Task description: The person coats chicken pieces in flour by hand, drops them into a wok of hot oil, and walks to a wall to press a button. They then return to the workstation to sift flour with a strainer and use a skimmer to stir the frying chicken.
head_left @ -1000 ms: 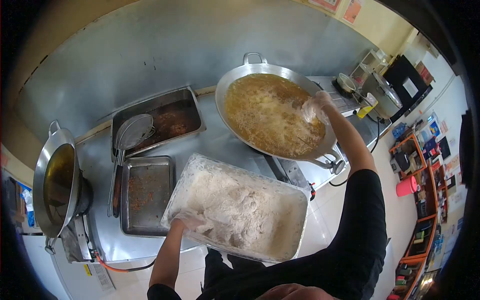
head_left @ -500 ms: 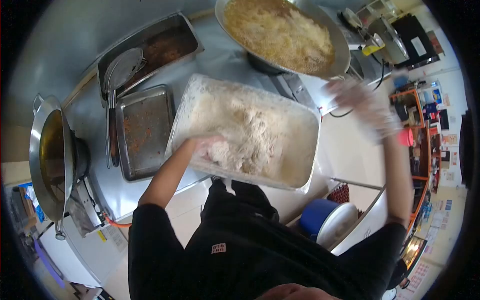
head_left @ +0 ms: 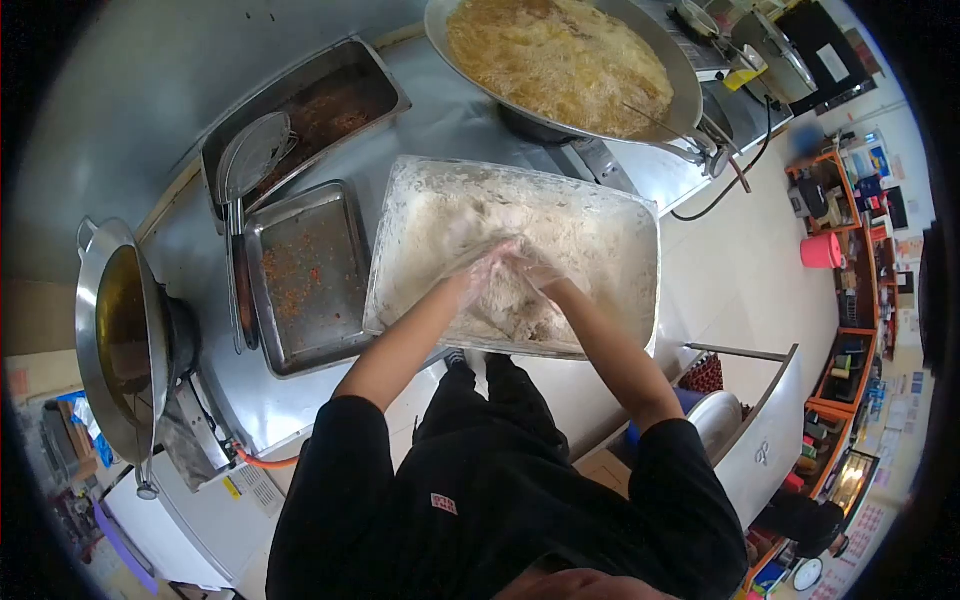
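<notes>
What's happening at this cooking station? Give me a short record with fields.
Left hand: gloved, in the flour tub
Right hand: gloved, in the same tub, beside the left hand
Large wok: bubbling oil, food frying
Small wok: dark oil, on the person's left
Flat tray: crumbs
Deep tray: holds a skimmer

Steel backsplash (head_left: 150,80) behind counter (head_left: 440,110); pale floor (head_left: 740,250); cluttered orange shelves (head_left: 850,340) right.
</notes>
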Action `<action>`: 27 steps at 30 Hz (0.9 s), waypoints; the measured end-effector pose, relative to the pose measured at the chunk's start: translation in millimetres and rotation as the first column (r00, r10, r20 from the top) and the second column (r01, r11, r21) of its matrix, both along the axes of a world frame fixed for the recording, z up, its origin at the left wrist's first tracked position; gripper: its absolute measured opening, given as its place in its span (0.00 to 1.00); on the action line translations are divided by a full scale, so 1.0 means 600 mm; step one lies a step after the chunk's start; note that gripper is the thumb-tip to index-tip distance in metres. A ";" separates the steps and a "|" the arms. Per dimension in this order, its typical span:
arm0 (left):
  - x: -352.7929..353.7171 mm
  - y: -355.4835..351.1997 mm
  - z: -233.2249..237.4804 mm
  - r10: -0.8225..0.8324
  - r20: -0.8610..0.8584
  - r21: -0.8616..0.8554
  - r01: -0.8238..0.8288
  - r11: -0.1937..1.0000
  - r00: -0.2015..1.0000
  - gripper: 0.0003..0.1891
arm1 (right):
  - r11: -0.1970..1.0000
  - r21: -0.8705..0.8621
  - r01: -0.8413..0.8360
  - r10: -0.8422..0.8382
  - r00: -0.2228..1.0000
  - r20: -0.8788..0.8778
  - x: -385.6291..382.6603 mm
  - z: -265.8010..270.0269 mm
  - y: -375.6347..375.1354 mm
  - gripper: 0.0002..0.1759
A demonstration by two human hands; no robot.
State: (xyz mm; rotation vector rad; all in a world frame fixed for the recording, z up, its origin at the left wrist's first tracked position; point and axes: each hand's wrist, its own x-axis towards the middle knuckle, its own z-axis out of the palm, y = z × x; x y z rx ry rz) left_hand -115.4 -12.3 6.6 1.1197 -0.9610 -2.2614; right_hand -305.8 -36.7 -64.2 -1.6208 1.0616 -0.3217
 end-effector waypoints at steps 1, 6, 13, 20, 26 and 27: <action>0.002 -0.001 0.004 -0.007 -0.010 -0.001 0.007 1.000 1.000 0.34 | 0.981 0.173 0.083 -0.120 0.970 0.211 0.019 0.047 0.008 0.32; 0.095 0.033 -0.100 -0.016 0.082 -0.066 0.021 0.998 0.997 0.35 | 0.991 0.037 -0.127 0.132 0.940 -0.314 -0.095 0.088 -0.041 0.31; 0.084 0.049 -0.104 -0.065 0.440 -0.824 0.431 0.367 0.896 0.36 | 0.652 0.642 0.404 -0.402 0.902 -0.159 -0.062 0.172 0.046 0.38; -0.012 0.026 -0.090 0.032 -0.074 0.035 -0.030 0.999 0.997 0.31 | 0.921 0.387 0.031 0.014 0.994 -0.112 -0.038 0.084 0.027 0.37; 0.072 0.038 -0.051 0.186 -0.080 -0.231 -0.199 0.952 0.979 0.20 | 0.918 -0.245 -0.312 0.153 0.848 -0.508 -0.094 0.131 0.004 0.30; 0.083 0.033 -0.048 0.239 -0.043 -0.269 -0.241 0.932 0.970 0.20 | 0.879 -0.314 -0.359 0.133 0.816 -0.562 -0.101 0.137 -0.011 0.29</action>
